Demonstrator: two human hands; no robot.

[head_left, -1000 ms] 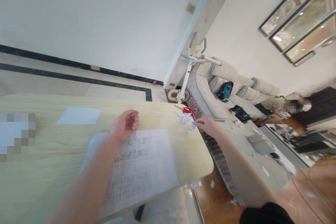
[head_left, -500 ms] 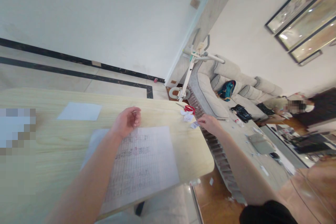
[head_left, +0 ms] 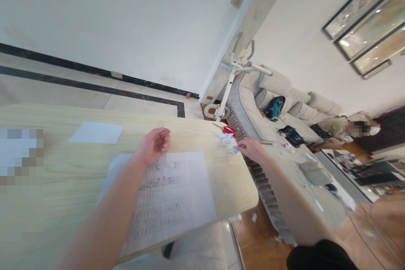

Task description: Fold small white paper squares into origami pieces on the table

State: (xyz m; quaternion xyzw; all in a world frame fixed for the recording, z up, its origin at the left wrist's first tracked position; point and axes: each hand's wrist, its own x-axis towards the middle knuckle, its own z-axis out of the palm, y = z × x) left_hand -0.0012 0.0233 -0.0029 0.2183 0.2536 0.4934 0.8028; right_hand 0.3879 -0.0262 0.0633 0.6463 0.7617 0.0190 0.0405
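Observation:
My left hand (head_left: pixel 152 145) rests at the top edge of a printed sheet (head_left: pixel 171 196) on the pale wooden table (head_left: pixel 63 164), fingers curled loosely with nothing visible in them. At the table's right edge my right hand (head_left: pixel 252 149) pinches a small white paper scrap (head_left: pixel 234 150). Just beyond it lie more white scraps (head_left: pixel 225 139) and red-handled scissors (head_left: pixel 228 130).
A blank white sheet (head_left: pixel 96 132) lies farther left on the table. Paper bits litter the floor (head_left: pixel 253 218) below the table's corner. A grey sofa (head_left: pixel 272 105) with bags, a white scooter (head_left: pixel 226 88) and a seated person (head_left: pixel 341 128) are to the right.
The view has shifted slightly. Both hands stay almost where they were; the right hand still pinches the scrap.

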